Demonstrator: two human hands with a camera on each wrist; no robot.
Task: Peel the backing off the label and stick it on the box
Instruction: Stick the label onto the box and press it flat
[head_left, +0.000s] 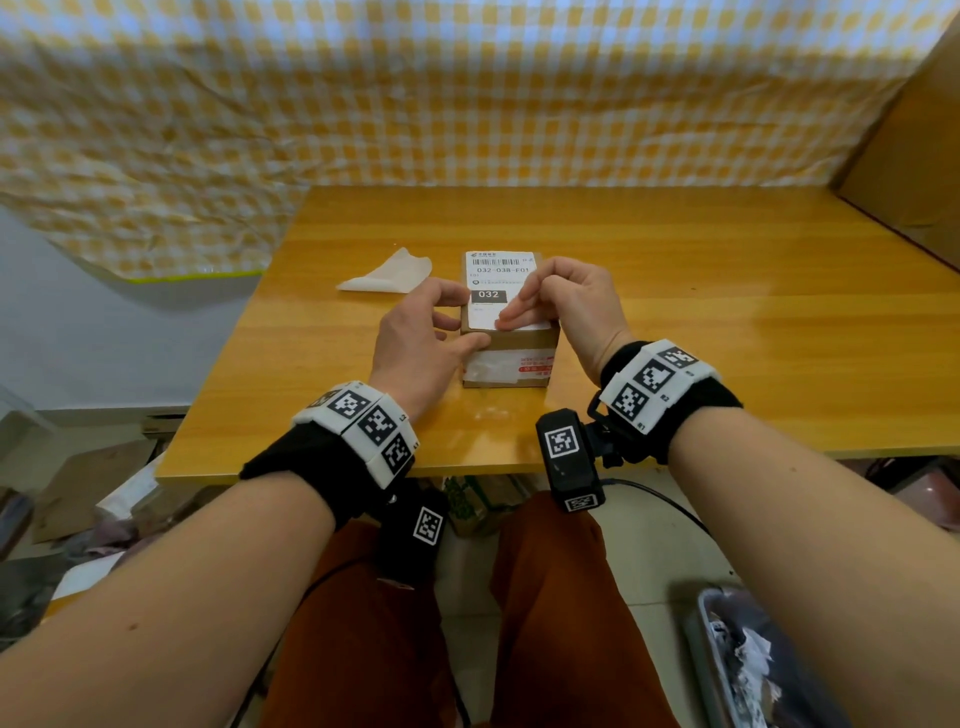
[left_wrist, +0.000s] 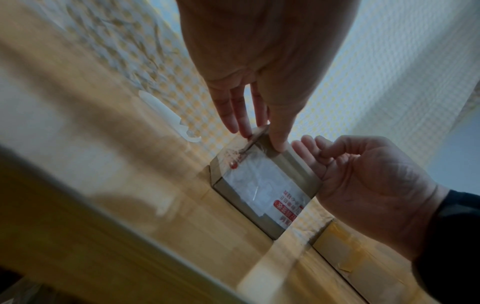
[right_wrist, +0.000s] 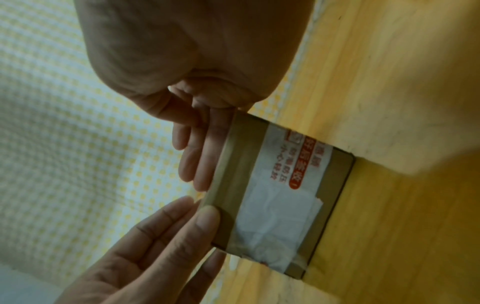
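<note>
Wooden tabletop (head_left: 675, 322) spread out beyond both sets of fingers, carrying the cardboard box (head_left: 511, 358) directly beneath them. White and printed, the label (head_left: 501, 288) already lay flat across the box's top, its long axis running away from the person, ahead of the fingertips. The peeled backing (head_left: 387, 275) sat on the wood beyond the left fingers, well apart from the box.

The left hand (head_left: 423, 343) steadied the box, thumb on the near top edge and fingers curled against the left side. The right hand (head_left: 566, 306) pressed extended fingers onto the label's near right corner, grasping nothing.

Judged from this, smoothing was under way; the right hand was nearer the unpressed near edge, so the stroke likely ran along it.
</note>
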